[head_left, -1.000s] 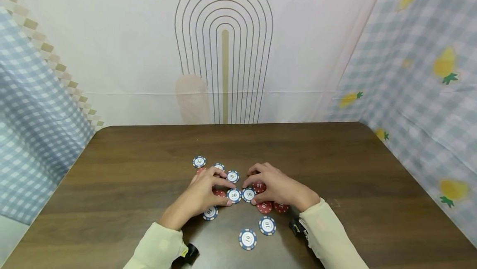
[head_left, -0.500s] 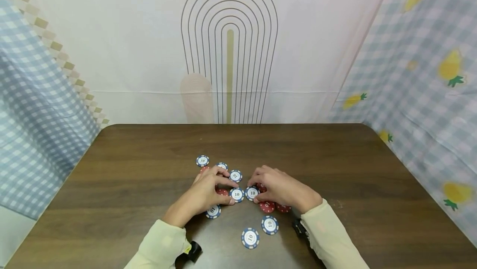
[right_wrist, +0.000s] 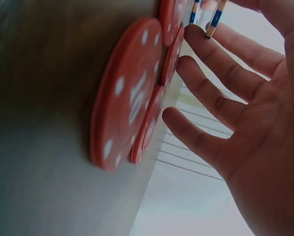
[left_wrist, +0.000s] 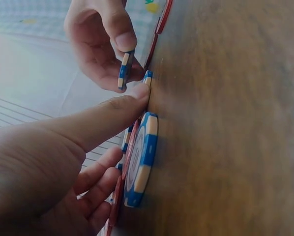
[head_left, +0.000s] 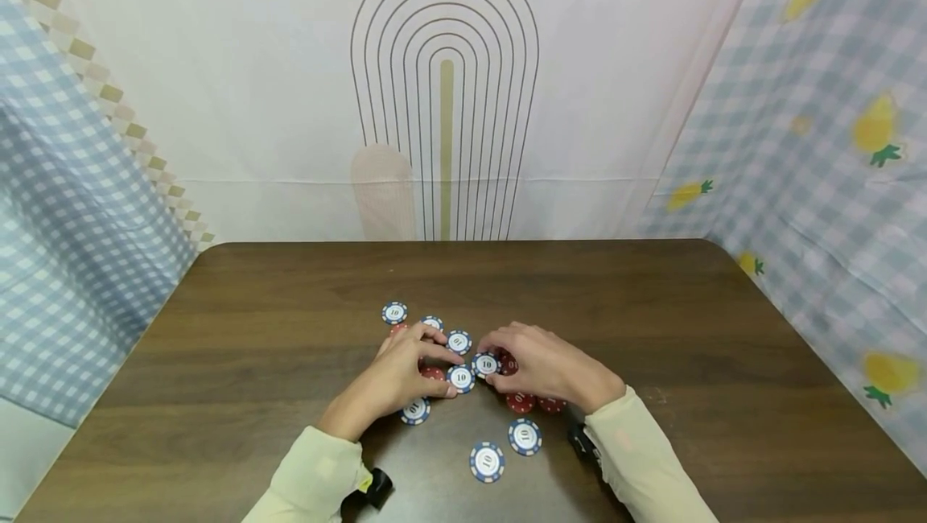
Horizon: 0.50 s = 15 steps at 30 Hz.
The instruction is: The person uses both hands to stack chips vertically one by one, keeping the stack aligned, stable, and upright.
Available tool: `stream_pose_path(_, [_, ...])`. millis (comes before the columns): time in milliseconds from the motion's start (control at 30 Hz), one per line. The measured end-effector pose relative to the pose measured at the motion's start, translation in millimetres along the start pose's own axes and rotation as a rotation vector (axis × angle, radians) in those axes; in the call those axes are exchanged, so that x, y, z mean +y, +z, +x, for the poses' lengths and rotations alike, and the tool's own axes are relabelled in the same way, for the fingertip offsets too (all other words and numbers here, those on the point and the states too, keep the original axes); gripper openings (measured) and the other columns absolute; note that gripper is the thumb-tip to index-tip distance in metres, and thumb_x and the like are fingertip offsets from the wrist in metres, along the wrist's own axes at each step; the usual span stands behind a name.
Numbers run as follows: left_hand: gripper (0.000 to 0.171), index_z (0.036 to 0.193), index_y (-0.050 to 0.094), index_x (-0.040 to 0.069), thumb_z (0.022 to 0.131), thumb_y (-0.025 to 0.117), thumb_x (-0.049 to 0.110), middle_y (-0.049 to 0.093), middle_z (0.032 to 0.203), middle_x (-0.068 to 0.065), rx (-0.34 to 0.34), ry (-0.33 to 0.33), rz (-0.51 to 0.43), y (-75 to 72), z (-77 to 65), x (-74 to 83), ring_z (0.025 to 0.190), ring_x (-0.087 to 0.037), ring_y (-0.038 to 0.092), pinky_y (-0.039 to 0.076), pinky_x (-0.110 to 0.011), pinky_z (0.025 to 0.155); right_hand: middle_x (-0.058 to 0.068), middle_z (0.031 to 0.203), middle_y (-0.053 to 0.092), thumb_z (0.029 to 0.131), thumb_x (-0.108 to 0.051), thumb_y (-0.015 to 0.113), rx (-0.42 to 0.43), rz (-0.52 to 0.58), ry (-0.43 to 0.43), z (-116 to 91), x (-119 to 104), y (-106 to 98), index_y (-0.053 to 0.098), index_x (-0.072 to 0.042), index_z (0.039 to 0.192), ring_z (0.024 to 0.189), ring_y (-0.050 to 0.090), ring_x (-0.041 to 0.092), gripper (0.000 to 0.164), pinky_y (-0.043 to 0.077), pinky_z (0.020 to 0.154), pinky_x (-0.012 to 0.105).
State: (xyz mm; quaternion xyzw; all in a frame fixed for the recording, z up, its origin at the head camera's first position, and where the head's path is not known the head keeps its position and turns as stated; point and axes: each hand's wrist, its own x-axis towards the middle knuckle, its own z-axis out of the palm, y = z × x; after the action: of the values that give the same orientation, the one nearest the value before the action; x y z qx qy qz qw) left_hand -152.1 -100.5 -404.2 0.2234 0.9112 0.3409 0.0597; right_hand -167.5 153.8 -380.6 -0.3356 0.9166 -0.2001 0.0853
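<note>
My right hand point(head_left: 546, 366) pinches a blue-and-white poker chip point(head_left: 487, 365) marked 10 between thumb and fingers. The left wrist view shows this raised poker chip point(left_wrist: 126, 71) tilted above the table. Close by on the left, my left hand point(head_left: 398, 370) holds another blue-and-white poker chip point(head_left: 460, 379) at its edge, thumb on the near side and a finger on the far side; that one lies on the tabletop. Red poker chips point(head_left: 520, 402) lie under and beside the right hand, and one red chip point(head_left: 433, 374) shows inside the left hand's curve.
Two blue chips, one point(head_left: 487, 462) nearest the body and another point(head_left: 525, 437) to its right, lie flat on the brown wooden table point(head_left: 652, 306). More blue chips point(head_left: 394, 313) lie beyond and beside the left hand. A patterned cloth point(head_left: 290, 105) hangs behind the table.
The right hand's blue chip has come up off the table and moved slightly away from the body. The left hand stays at its chip. The whole head view has shifted a little.
</note>
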Motion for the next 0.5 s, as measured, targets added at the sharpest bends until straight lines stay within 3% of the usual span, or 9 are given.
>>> stream_pose_path(300, [0.034,0.115,0.083,0.025,0.083,0.092,0.027,0.061,0.134,-0.002,-0.032,-0.012,-0.017,-1.4,1.8,-3.4,0.135,-0.034,0.048,0.025,-0.065,0.118,-0.003,0.115,0.071,0.093,-0.028,0.080,-0.001,-0.060,0.029,5.0,-13.8,2.1,0.074,-0.015,0.121,0.097,0.061,0.011,0.032,0.055,0.090,0.039])
stream_pose_path(500, [0.034,0.117,0.083,0.024,0.083,0.091,0.025,0.061,0.132,-0.002,-0.034,0.007,-0.019,-2.8,-0.7,-6.6,0.132,-0.034,0.050,0.028,-0.064,0.114,-0.004,0.105,0.071,0.094,-0.037,0.080,0.009,-0.113,0.034,9.3,-20.2,6.5,0.074,-0.014,0.114,0.085,0.058,0.009,0.032,0.054,0.080,0.036])
